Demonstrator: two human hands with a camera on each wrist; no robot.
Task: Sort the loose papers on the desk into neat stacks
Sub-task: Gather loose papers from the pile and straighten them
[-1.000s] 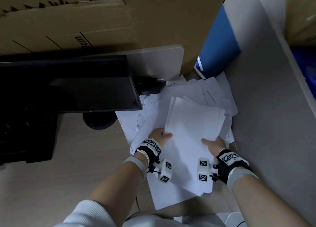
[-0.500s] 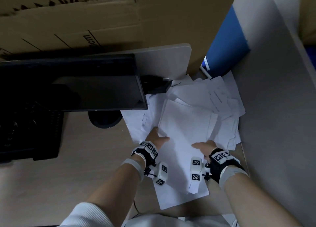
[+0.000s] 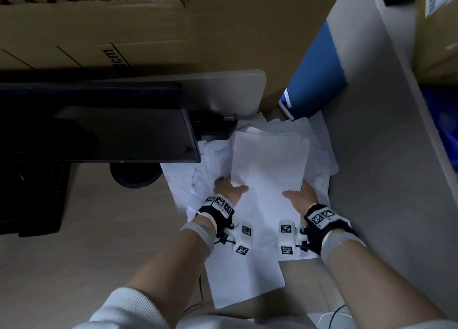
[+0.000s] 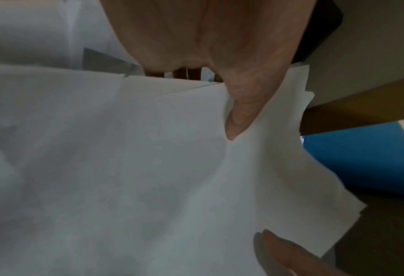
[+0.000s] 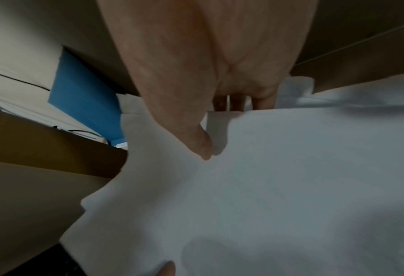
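Observation:
A bundle of white sheets is held over a loose spread of papers on the desk. My left hand grips the bundle's left edge, thumb on top and fingers underneath. My right hand grips its right edge the same way. In the left wrist view the thumb presses on the bundle of sheets, and the other hand's thumb tip shows at the bottom. In the right wrist view the thumb lies on the bundle of sheets, with the fingers hidden beneath. A long sheet reaches toward the desk's front edge.
A dark monitor on a round foot stands left of the papers. A blue folder leans at the back right. A grey partition bounds the right side, and cardboard lines the back. Bare desk lies to the left.
The bundle has turned from a rightward tilt to nearly square with the desk. Both hands have shifted with it, staying on its left and right edges.

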